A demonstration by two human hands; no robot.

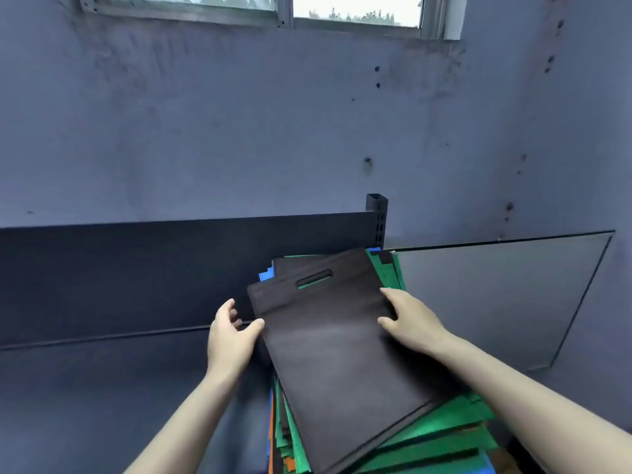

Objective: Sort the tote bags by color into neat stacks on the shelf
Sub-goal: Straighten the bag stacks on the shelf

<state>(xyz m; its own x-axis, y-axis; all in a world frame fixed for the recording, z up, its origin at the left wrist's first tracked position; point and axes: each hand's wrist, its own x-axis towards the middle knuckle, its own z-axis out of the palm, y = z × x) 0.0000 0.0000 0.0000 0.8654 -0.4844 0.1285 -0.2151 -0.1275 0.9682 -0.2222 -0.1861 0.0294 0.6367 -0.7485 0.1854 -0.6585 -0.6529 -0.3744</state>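
Note:
A black tote bag (338, 347) with a cut-out handle slot lies tilted on top of a mixed pile of tote bags (441, 436) in green, blue, orange and black. My left hand (231, 333) is at the bag's left edge, thumb pressed on the top face and fingers curled beneath the edge. On the bag's right edge sits my right hand (407, 323), with the thumb on top and the fingers wrapped over the side. A second black bag (290, 265) peeks out behind the top one.
The dark shelf surface (102, 388) stretches to the left of the pile, with a dark back panel (136, 268) behind it. A black perforated upright post (376, 217) stands behind the pile. A grey board (496, 302) leans on the wall at right.

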